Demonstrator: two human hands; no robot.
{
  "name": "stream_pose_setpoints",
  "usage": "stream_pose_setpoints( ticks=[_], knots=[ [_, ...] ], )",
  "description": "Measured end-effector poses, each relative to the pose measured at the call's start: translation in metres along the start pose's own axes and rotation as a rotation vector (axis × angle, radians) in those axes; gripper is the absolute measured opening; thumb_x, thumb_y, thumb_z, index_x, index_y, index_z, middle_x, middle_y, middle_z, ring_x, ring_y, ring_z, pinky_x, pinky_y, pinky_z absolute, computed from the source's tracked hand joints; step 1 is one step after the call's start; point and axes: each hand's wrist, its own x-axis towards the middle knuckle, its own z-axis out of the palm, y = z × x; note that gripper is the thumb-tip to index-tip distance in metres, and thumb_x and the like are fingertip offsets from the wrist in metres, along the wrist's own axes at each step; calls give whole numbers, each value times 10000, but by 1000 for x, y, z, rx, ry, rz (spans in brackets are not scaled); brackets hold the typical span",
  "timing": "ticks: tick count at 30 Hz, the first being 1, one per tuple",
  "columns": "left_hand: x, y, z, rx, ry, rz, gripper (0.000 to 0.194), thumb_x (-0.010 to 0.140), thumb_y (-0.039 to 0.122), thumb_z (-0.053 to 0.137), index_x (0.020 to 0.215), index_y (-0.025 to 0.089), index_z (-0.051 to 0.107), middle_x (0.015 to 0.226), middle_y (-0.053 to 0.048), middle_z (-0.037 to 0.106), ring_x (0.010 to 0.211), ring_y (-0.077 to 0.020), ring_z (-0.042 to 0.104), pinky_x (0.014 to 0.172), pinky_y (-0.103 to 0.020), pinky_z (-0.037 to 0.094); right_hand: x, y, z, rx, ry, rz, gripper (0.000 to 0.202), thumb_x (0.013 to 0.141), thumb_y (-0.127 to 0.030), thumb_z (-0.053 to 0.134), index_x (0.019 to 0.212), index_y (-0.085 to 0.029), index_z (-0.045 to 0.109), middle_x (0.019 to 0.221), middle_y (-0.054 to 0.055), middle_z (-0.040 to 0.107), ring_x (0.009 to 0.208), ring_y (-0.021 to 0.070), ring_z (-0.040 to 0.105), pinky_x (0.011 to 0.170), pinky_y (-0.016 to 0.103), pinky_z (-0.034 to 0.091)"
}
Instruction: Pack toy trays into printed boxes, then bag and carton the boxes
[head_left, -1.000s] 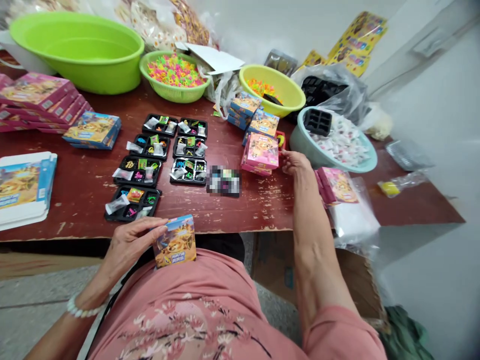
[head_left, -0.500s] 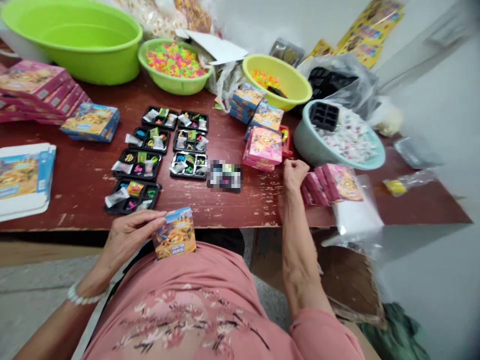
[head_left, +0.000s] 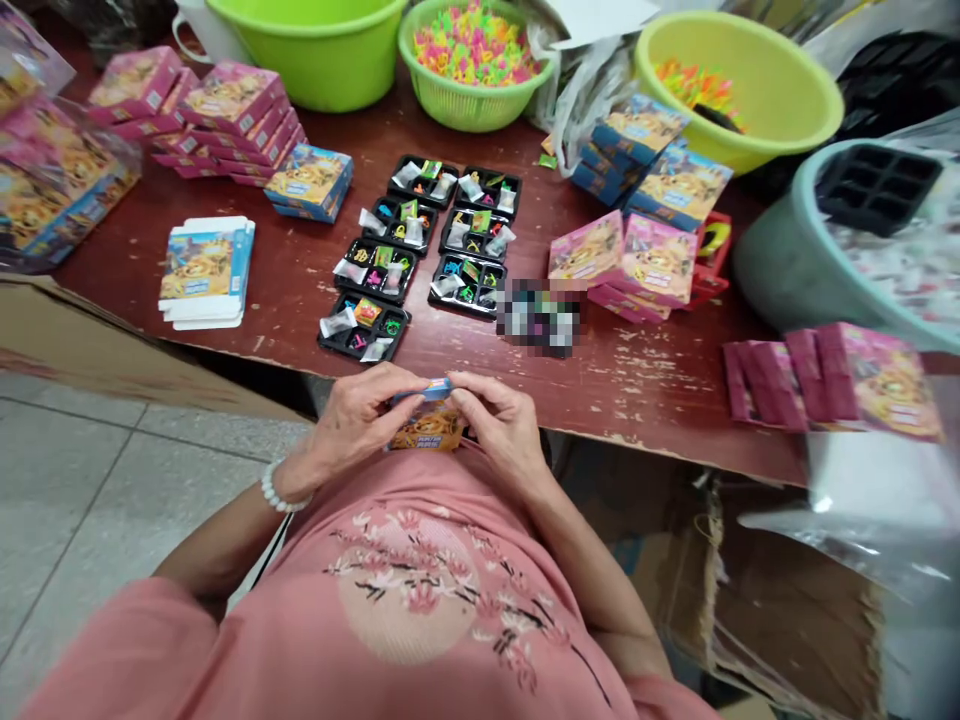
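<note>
Both hands hold a small blue and yellow box (head_left: 429,428) upright against the pink shirt, just in front of the table edge. My left hand (head_left: 364,415) grips its left side, fingers and thumb pressed near the top. On the right side, my right hand (head_left: 499,415) pinches the top edge by the blue flap. Beyond the hands, several black trays (head_left: 364,328) with small coloured toys and white packets lie in two columns on the red-brown table (head_left: 300,310). Another tray, at the right of them, is blurred out.
Pink boxes (head_left: 660,258) and blue boxes (head_left: 679,185) are stacked right of the trays. Flat blue cartons (head_left: 206,275) lie left. Behind stand a green basket (head_left: 480,105), a yellow bowl (head_left: 795,90) and a pale blue tub (head_left: 780,250). Pink packs (head_left: 772,385) sit at the right edge.
My right hand has come from beside the pink boxes to the held box. A further pink box now lies left of the pink stack. The camera view has shifted.
</note>
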Motion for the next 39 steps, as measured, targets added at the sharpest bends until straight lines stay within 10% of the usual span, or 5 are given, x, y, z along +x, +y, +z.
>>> stream_pose_setpoints(
  ticks=[11, 18, 24, 29, 39],
  knots=[
    [-7, 2, 4, 234, -124, 183, 386, 1037, 122, 520, 1405, 185, 620, 1199, -106, 756, 1009, -191, 764, 845, -287, 635, -3, -8, 8, -312, 37, -8, 344, 924, -374, 675, 1232, -233, 614, 786, 2, 771, 644, 176, 703, 646, 305, 529],
    [-5, -5, -1, 170, -180, 53, 321, 1057, 148, 499, 1329, 166, 670, 1145, -106, 763, 1010, -200, 750, 903, -333, 620, 0, 0, -8, -689, -44, -53, 396, 967, -425, 667, 1318, -251, 614, 828, 17, 759, 703, 214, 710, 695, 337, 529],
    [-17, -13, -12, 53, -59, -98, 205, 1050, 219, 582, 1200, 189, 718, 1095, -68, 780, 951, -165, 747, 834, -268, 575, 117, -29, -89, -942, 322, -285, 474, 962, -525, 670, 1303, -200, 610, 1176, 132, 715, 1041, 280, 694, 956, 443, 546],
    [-22, -14, -9, 39, -53, -139, 218, 1061, 250, 561, 1219, 222, 708, 1115, -62, 769, 983, -177, 744, 859, -278, 569, 225, -38, -104, -1171, 435, 115, 609, 980, -482, 651, 1375, -39, 517, 1440, 322, 523, 1348, 450, 550, 1113, 618, 433],
    [-21, -27, -5, 9, -58, -150, 228, 1056, 280, 571, 1240, 267, 705, 1146, -27, 773, 1005, -180, 748, 897, -268, 583, 249, -39, -90, -1071, 474, 360, 751, 799, -365, 745, 1443, -102, 461, 1622, 249, 299, 1400, 488, 437, 1096, 670, 453]
  ],
)
